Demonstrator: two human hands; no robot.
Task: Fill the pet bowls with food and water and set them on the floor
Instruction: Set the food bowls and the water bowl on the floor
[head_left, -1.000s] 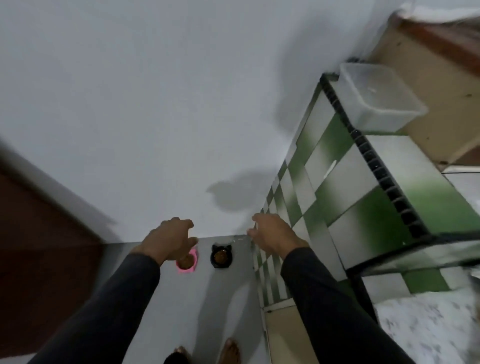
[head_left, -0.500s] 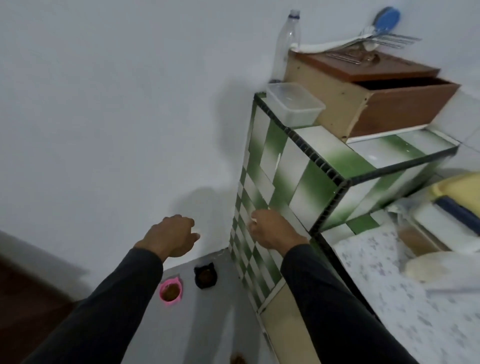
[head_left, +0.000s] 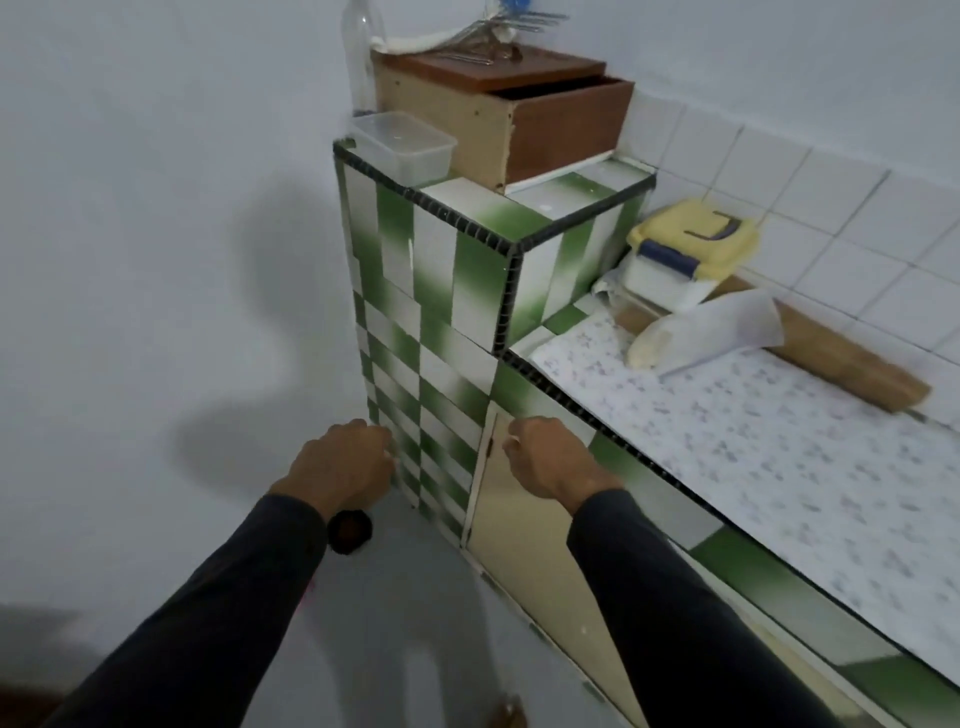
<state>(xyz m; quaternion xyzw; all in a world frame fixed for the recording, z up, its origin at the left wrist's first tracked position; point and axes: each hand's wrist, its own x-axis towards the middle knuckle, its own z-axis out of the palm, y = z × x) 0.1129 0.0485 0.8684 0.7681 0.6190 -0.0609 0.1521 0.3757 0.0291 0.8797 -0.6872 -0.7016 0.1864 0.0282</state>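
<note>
1. Status: a black bowl sits on the floor at the foot of the tiled pillar, just under my left wrist. My forearm hides most of it. What shows inside looks brownish, likely food; too dim to be sure.
2. A faint pink sliver shows at the edge of my left sleeve, low near the floor. Could be a second bowl; I cannot tell from this view.
3. Judgement: the setting-down part looks done for at least one bowl. No water bowl is visible, so I cannot say whether the water step is done or left.
4. Left hand: held in front of me above the floor, back of hand up, fingers loosely curled under. It has hold of nothing. Knuckles sit near the pillar's lower tiles; contact not clear.
5. Right hand: raised to similar height, in front of the cream cabinet door below the bench. Fingers curled in loosely, nothing in them as far as I can see. It is apart from the door.
6. Both arms reach forward, roughly parallel, dark sleeves to the wrists.
7. On the bench: a yellow-lidded container, a rolling pin and a plastic bag. A clear tub and wooden box stand on the pillar top.
</note>
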